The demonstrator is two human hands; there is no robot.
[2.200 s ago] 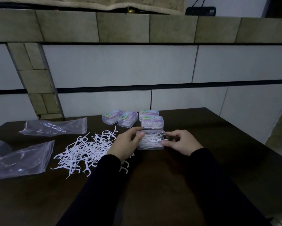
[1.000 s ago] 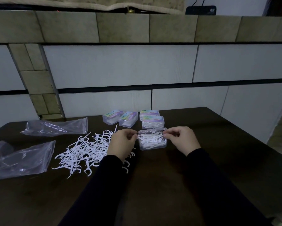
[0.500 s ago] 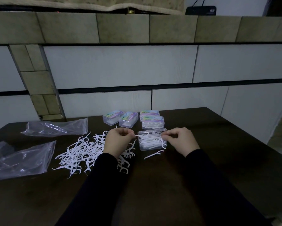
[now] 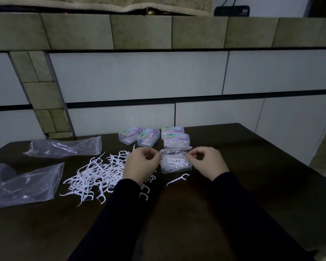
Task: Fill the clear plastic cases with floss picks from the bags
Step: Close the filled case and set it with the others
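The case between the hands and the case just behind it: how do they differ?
The case between the hands is open, its lid tipped up at the back; the case behind it is closed. The near one shows no label on top; the far one's lid carries a colourful label. Both are clear plastic and hold white floss picks.

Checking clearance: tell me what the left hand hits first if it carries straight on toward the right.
Probably the open clear case of floss picks: the left hand sits just beside its left wall, though depth is unclear.

colourful labels on closed cases [image 4: 176,137] too blurred; no text readable.
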